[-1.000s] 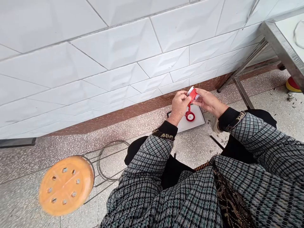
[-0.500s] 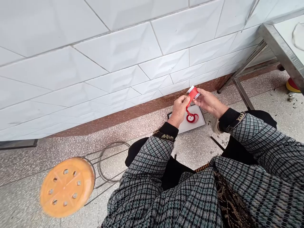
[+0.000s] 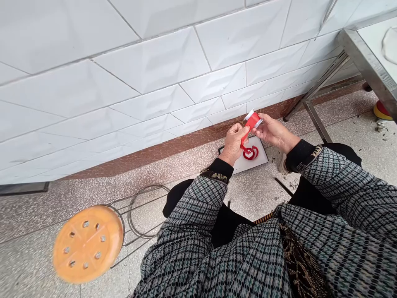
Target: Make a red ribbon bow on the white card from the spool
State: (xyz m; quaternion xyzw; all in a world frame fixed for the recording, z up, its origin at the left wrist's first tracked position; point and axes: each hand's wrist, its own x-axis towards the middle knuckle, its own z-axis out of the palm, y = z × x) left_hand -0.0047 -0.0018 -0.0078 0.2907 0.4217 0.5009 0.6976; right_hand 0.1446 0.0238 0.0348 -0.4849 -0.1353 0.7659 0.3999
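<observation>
Red ribbon spool (image 3: 253,119): between both hands, above the white panel (image 3: 243,167) | left hand (image 3: 233,141): pinching the drawn-out strip | right hand (image 3: 274,131): fingers gripping the spool | I see overlapping loops (image 3: 255,153) below, versus one ring a second ago

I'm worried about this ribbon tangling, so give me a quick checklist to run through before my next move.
1. Left hand has the ribbon: ok, pinched below the spool.
2. Right hand supports the spool: ok, fingers at its end.
3. Ribbon flat between spool and left hand: ok, by its look.
4. Ribbon below left hand straight: not ok, red loops show over the white panel.
5. Loops free of knots: cannot tell, too small.
6. Orange-topped stool away from both hands: ok.
</observation>
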